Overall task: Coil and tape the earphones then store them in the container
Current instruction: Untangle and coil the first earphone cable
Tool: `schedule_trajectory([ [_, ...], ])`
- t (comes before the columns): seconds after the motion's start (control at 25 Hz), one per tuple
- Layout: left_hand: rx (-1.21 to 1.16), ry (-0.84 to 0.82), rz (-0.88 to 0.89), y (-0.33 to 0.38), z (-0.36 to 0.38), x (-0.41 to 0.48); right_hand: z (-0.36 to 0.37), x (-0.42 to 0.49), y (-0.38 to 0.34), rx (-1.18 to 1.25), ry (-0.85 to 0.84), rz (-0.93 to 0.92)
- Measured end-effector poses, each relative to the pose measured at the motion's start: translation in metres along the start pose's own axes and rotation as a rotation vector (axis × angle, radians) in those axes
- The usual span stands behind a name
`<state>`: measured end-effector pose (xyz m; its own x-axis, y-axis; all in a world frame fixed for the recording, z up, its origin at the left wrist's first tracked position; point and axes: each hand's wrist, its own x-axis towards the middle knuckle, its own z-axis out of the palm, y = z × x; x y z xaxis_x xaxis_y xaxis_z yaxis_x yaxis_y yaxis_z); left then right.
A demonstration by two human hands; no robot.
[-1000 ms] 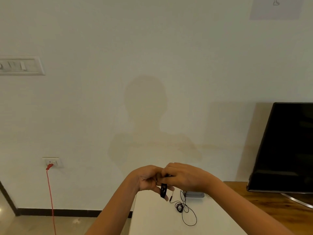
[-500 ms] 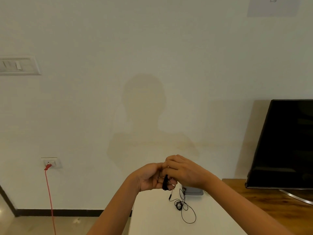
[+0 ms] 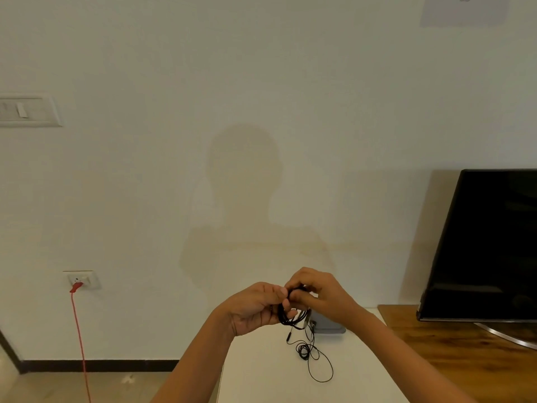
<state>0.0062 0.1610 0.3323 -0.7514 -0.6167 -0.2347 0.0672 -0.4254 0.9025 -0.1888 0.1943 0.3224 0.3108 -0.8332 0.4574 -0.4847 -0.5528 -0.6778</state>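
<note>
While left hand (image 3: 255, 308) and right hand (image 3: 319, 292) pinch the earphones (image 3: 290, 321), coil's top hidden between them, container (image 3: 329, 325) perhaps partly behind.

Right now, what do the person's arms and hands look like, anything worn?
Both are bare. The left hand and right hand wear no gloves; the left forearm and right forearm show no sleeve, watch or bracelet down to the picture's edge. Rings are too small to tell.

— What's around the television (image 3: 488, 245)?
— I see it on a wooden stand (image 3: 465, 359), against a pale wall (image 3: 261, 82). Far left of it, a switch panel (image 3: 29, 110); lower, a socket (image 3: 82, 278) with a red cable (image 3: 78, 330) dropping toward the floor (image 3: 72, 388).
</note>
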Motion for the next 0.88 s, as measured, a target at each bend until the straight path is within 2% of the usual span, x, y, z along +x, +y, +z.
schedule_trajectory([
  [0.16,0.051,0.023,0.030,0.003,0.001,-0.001,0.001,-0.007,0.001,0.366,-0.053,0.190],
  [0.24,0.114,0.022,0.041,0.004,0.000,-0.003,0.000,-0.007,-0.001,0.433,-0.054,0.211],
  [0.36,0.276,0.007,0.067,0.005,0.003,-0.005,0.003,-0.003,-0.001,0.350,0.024,0.208],
  [0.52,0.506,0.041,0.098,0.002,0.013,-0.006,0.009,-0.002,-0.001,0.122,0.072,0.187],
  [0.64,0.525,0.105,0.125,-0.003,0.016,-0.004,0.010,0.000,-0.002,0.130,0.105,0.229],
  [0.72,0.522,0.146,0.143,-0.007,0.018,-0.003,0.008,0.003,-0.001,0.219,0.083,0.290],
  [0.88,0.490,0.240,0.197,-0.012,0.018,0.002,0.006,0.002,0.001,0.582,0.058,0.444],
])
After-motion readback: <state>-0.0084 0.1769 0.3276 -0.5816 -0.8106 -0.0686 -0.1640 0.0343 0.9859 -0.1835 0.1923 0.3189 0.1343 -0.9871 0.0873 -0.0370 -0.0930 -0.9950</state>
